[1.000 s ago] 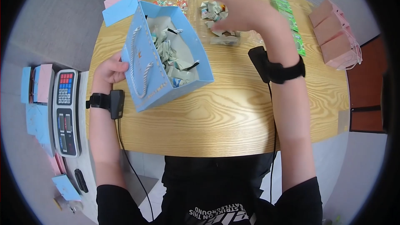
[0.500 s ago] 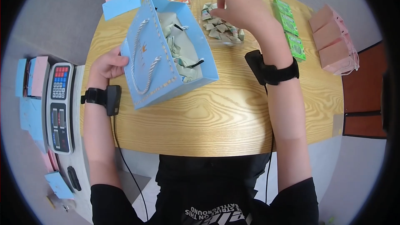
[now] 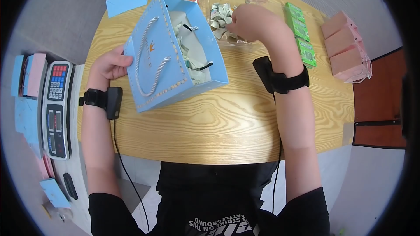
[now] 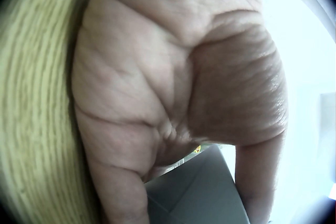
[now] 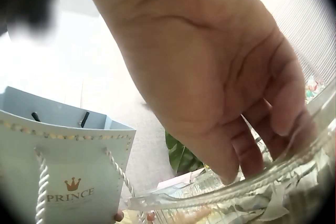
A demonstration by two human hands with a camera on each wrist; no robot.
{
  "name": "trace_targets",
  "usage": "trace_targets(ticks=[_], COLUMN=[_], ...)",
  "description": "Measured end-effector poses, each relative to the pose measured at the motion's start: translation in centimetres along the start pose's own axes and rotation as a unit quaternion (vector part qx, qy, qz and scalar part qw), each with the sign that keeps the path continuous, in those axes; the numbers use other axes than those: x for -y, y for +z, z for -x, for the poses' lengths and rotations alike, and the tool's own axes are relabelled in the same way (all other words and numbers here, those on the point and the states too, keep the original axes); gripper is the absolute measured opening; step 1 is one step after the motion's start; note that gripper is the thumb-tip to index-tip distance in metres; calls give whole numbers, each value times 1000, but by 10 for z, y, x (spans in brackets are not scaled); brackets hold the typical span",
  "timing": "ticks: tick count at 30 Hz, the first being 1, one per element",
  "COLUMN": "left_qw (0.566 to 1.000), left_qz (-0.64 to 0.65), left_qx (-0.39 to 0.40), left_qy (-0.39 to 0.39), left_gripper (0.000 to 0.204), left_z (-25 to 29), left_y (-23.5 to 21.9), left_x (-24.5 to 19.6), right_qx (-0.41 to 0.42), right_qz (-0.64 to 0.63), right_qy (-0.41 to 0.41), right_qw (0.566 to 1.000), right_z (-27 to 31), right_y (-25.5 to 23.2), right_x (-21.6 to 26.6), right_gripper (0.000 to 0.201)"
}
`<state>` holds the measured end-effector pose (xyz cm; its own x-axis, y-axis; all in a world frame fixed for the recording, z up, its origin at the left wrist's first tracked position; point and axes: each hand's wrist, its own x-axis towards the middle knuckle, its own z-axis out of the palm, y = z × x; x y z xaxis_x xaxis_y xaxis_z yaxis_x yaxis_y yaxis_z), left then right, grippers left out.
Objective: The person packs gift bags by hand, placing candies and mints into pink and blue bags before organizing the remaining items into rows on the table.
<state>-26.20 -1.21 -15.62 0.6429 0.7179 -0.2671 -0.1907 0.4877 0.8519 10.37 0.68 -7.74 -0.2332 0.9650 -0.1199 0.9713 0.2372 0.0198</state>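
The person's left hand point(image 3: 111, 63) grips the side edge of the blue PRINCE gift bag point(image 3: 162, 54), thumb on the outer face and fingers round behind, with a grey-looking corner of it showing between them in the left wrist view. The bag leans over the wooden table point(image 3: 210, 135), its mouth turned toward the right hand, and pale wrapped candies fill part of its inside.

The right hand point(image 3: 260, 24) is just beyond the bag, over the clear plastic container point(image 5: 210, 196), where more candies point(image 3: 221, 14) lie directly under and beside the bent fingers. Thumb and fingers point down with a narrow gap; whether a candy sits between the fingertips cannot be told. Three green packets point(image 3: 302, 35) stand in a row to the right of this hand.

One second ago the right hand was spread wide above the container; now its fingers are drawn in and lower, covering the container's near right part. The bag has stayed in the left hand's hold throughout.
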Motion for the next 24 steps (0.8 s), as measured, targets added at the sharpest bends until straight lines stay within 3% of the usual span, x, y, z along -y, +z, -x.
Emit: trace_targets(ticks=[3, 5, 9, 11, 12, 14, 17, 24], left_qw=[1000, 1000, 1000, 1000, 1000, 1000, 1000, 1000], left_qz=[-5, -10, -14, -8, -5, -4, -4, -5], left_qx=[-7, -3, 4, 6, 8, 6, 4, 0], left_qy=[-9, -10, -11, -7, -5, 1, 3, -6], left_gripper=[87, 83, 79, 79, 78, 78, 78, 79], left_z=[0, 1, 1, 0, -1, -1, -1, 0], left_y=[-2, 2, 2, 1, 1, 3, 4, 3], left_x=[0, -3, -4, -2, -2, -1, -1, -2], right_qx=[19, 0, -40, -190, -190, -84, -41, -36], right_qz=[17, -104, -150, -107, -104, -62, -61, -74], right_qy=[13, -30, -36, -42, -43, 4, -12, -34], right_qw=[1000, 994, 987, 975, 975, 995, 997, 996], right_z=[-5, -1, 0, -2, -3, -4, -8, -10], right_y=[10, 4, -3, 14, 19, 24, 27, 27], right_x=[1, 3, 5, 2, 1, 2, 1, -1], right_gripper=[25, 27, 34, 55, 55, 76, 83, 67])
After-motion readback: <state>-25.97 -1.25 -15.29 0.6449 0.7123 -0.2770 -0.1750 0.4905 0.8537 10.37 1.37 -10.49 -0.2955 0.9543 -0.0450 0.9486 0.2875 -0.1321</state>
